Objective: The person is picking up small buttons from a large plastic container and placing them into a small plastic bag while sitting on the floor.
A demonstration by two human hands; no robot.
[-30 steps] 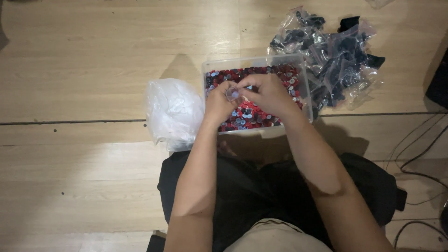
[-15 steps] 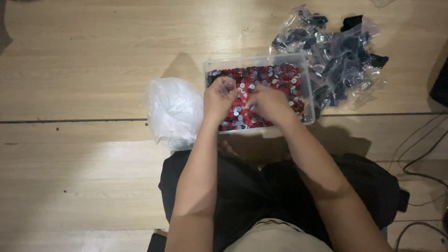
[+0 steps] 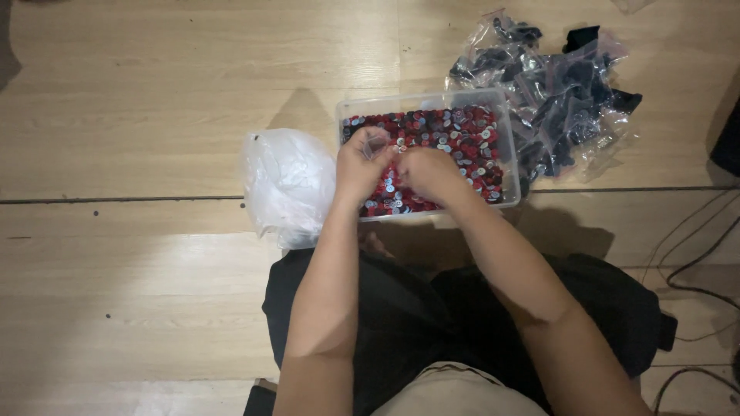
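Both hands work over the clear tray (image 3: 505,146) of red and silver discs (image 3: 455,135) on the floor. The left hand (image 3: 361,163) pinches a small clear bag (image 3: 375,143); the right hand (image 3: 428,174) is curled over the discs, its grasp hidden. Filling appears in hand; next calls for holding the bag mouth open.

A home floor used for piecework: wooden floorboards (image 3: 154,92), cables (image 3: 694,262), a pile of small plastic bags (image 3: 563,92).

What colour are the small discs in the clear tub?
Mostly red, with silvery-grey ones mixed in; head view.
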